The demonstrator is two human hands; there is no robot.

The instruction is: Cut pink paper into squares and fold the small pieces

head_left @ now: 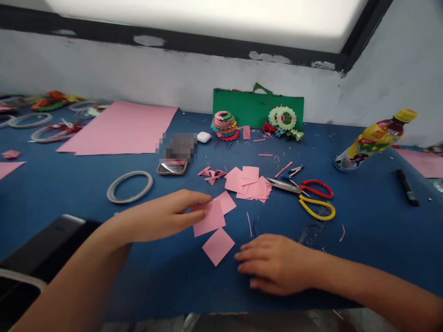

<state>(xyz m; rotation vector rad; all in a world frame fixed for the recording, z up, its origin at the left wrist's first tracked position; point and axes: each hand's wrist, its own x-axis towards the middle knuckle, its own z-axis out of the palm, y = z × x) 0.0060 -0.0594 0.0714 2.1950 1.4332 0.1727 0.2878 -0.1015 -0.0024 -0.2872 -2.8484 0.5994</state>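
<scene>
My left hand (pixel 169 214) reaches in from the left, with a pink paper square (pixel 212 222) between its thumb and fingers. A second pink square (pixel 226 203) shows partly behind that one, and a third pink square (pixel 218 247) lies flat just nearer to me. My right hand (pixel 277 265) rests on the table beside the third square, its fingers loosely bent and slightly apart, holding nothing. Beyond the hands is a loose pile of pink squares (pixel 254 186). Scissors (pixel 294 189) with one red and one yellow handle lie at the pile's right, blades spread a little.
Behind are a phone (pixel 175 161), a white case (pixel 204 137), ring-shaped paper pieces (pixel 224 127) and a green sheet (pixel 242 106). A tape roll (pixel 110 193) and large pink sheets (pixel 128 124) lie left. A tilted bottle (pixel 375 138) and black marker (pixel 407 188) are right.
</scene>
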